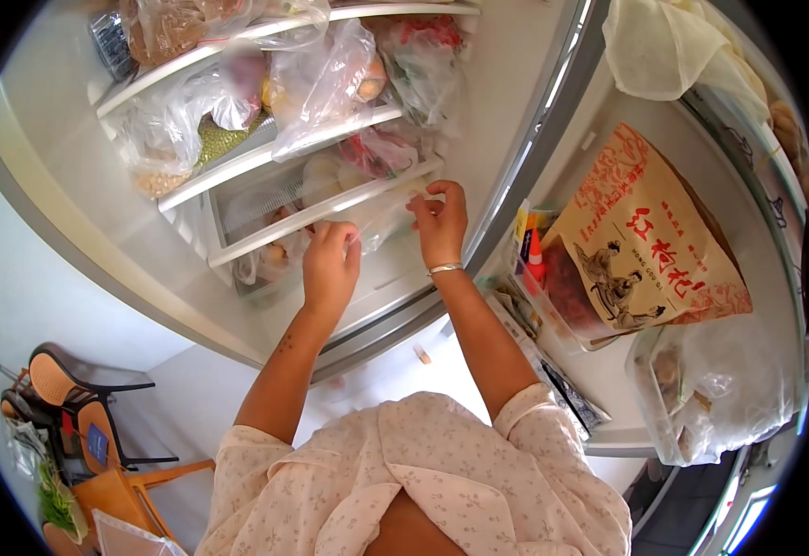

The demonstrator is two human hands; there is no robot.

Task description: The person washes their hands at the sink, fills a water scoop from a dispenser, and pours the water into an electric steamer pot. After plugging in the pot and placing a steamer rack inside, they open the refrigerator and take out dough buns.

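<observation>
In front of the open fridge, my left hand (332, 266) is closed, its thumb and fingers pinched at one side of a clear plastic bag (386, 219). My right hand (442, 222) pinches the bag's other side, and a bangle circles that wrist. The thin see-through bag stretches between both hands; any contents are hard to make out. Just behind it is a clear drawer (279, 232) with a white front rim. Inside the drawer lie pale round items and a red-and-clear bag (378, 153); my left hand hides part of the drawer front.
Shelves above hold several plastic bags (321, 83) of food and a bag of green beans (225, 139). On the open door at right stand a large paper pouch (650, 241), a red-capped bottle (535, 259) and a bagged container (715, 389). Chairs (98, 431) stand at lower left.
</observation>
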